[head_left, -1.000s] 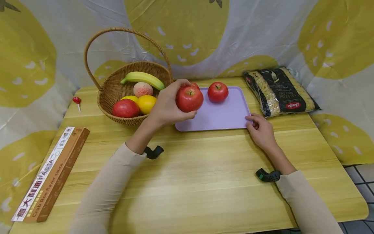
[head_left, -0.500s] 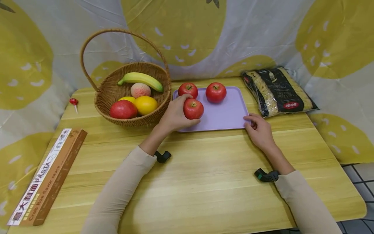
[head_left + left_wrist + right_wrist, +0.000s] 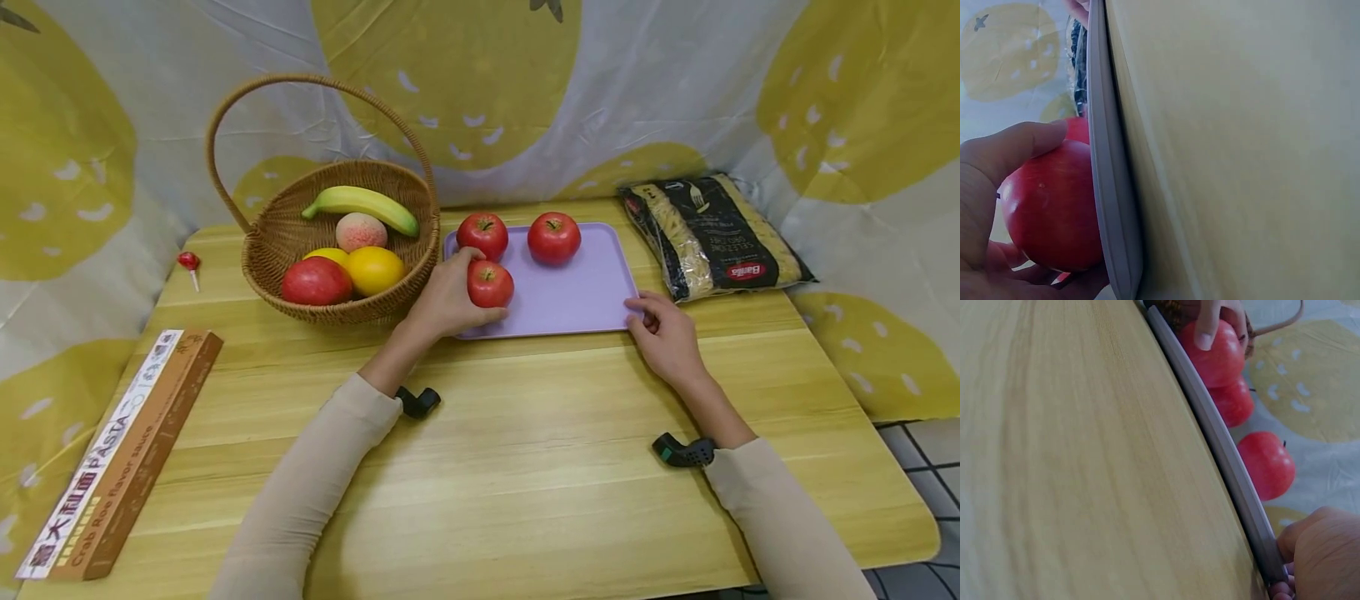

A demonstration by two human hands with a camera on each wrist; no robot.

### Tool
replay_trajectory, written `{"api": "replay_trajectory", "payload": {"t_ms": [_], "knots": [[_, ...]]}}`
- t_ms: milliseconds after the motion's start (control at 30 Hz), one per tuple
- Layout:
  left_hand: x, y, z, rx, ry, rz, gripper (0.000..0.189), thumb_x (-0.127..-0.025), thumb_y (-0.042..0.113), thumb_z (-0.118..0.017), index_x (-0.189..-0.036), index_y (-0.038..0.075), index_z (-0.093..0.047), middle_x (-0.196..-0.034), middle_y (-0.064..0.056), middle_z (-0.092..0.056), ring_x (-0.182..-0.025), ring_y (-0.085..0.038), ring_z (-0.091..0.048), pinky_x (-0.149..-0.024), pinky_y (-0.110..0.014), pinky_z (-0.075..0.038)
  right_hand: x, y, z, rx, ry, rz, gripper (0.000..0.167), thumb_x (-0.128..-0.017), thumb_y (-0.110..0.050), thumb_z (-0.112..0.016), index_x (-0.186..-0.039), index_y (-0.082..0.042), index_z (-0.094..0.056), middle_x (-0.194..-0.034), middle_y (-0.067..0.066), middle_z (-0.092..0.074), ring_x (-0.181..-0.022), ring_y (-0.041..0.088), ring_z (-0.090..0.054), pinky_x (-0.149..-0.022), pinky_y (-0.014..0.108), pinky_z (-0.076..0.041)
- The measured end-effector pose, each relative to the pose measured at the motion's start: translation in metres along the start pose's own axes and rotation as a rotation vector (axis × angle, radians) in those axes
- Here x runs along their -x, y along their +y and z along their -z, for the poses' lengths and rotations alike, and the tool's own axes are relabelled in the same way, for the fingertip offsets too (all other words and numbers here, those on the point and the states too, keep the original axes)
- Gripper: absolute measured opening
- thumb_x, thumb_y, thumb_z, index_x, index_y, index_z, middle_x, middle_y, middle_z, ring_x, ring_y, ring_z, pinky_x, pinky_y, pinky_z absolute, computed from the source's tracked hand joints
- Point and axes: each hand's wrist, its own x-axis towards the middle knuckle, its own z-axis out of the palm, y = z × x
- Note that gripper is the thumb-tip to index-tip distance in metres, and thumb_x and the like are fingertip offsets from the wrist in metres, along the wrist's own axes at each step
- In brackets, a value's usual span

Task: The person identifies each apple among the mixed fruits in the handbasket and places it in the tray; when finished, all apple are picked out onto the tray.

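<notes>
My left hand (image 3: 448,293) holds a red apple (image 3: 492,286) at the front left of a lilac tray (image 3: 573,302), thumb on the near side and fingers behind. In the left wrist view the apple (image 3: 1054,206) rests against the tray's surface, curled fingers around it. Two more red apples stand on the tray, one at its back left corner (image 3: 483,236) and one at back middle (image 3: 554,238). At the tray's front right corner, my right hand (image 3: 667,336) pinches the rim; in the right wrist view its fingertips are partly hidden behind the hand.
Left of the tray stands a wicker basket (image 3: 262,271) with a tall handle, holding a banana, a peach, a mango and yellow fruit. A pasta bag (image 3: 716,235) lies at the back right. Farther left are a lollipop (image 3: 189,262) and a long pasta box (image 3: 123,458).
My left hand has lowered the apple from above the tray down onto its front left part, uncovering the apple behind. The right hand keeps its place on the tray's rim.
</notes>
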Motion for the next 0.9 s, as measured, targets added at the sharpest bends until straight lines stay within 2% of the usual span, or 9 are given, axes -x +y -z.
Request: {"api": "replay_trajectory", "payload": {"t_ms": [300, 467, 567, 767, 900], "knots": [[-0.002, -0.003, 0.000, -0.002, -0.036, 0.013, 0.088, -0.073, 0.043, -0.091, -0.139, 0.007, -0.045, -0.134, -0.012, -0.059, -0.121, -0.032, -0.056, -0.106, -0.046, -0.051, 0.000, 0.002, -0.002, -0.007, -0.003, -0.001, 0.031, -0.100, -0.010, -0.061, -0.127, 0.003, -0.070, -0.142, 0.024, -0.059, -0.087, 0.024, -0.052, -0.073, 0.018, -0.036], [0.000, -0.001, 0.000, -0.029, -0.072, 0.014, 0.095, -0.075, 0.048, -0.088, -0.148, 0.009, -0.041, -0.141, -0.012, -0.055, -0.127, -0.034, -0.053, -0.110, -0.050, -0.047, 0.000, 0.001, -0.001, -0.012, 0.001, 0.003, 0.031, -0.100, -0.011, -0.062, -0.127, 0.003, -0.070, -0.142, 0.025, -0.059, -0.087, 0.023, -0.052, -0.073, 0.018, -0.036], [0.004, 0.001, 0.001, -0.062, -0.095, 0.017, 0.104, -0.076, 0.053, -0.086, -0.156, 0.011, -0.034, -0.150, -0.013, -0.050, -0.134, -0.035, -0.049, -0.114, -0.053, -0.043, 0.000, 0.001, 0.000, -0.011, -0.002, 0.003, 0.031, -0.100, -0.010, -0.062, -0.127, 0.004, -0.070, -0.142, 0.025, -0.058, -0.088, 0.024, -0.052, -0.073, 0.018, -0.036], [0.013, 0.010, 0.006, -0.112, -0.137, 0.017, 0.114, -0.081, 0.056, -0.082, -0.165, 0.011, -0.019, -0.167, -0.015, -0.030, -0.149, -0.040, -0.036, -0.122, -0.060, -0.032, 0.000, 0.000, 0.000, -0.005, -0.002, 0.001, 0.031, -0.100, -0.010, -0.061, -0.126, 0.004, -0.070, -0.142, 0.025, -0.058, -0.088, 0.024, -0.053, -0.073, 0.018, -0.036], [0.021, 0.019, 0.017, -0.129, -0.163, -0.010, 0.116, -0.083, 0.054, -0.081, -0.166, 0.009, -0.013, -0.170, -0.016, -0.023, -0.154, -0.039, -0.029, -0.125, -0.057, -0.028, 0.000, -0.001, 0.000, -0.006, -0.002, 0.003, 0.031, -0.100, -0.010, -0.061, -0.126, 0.004, -0.070, -0.142, 0.025, -0.058, -0.088, 0.025, -0.053, -0.073, 0.019, -0.036]]}}
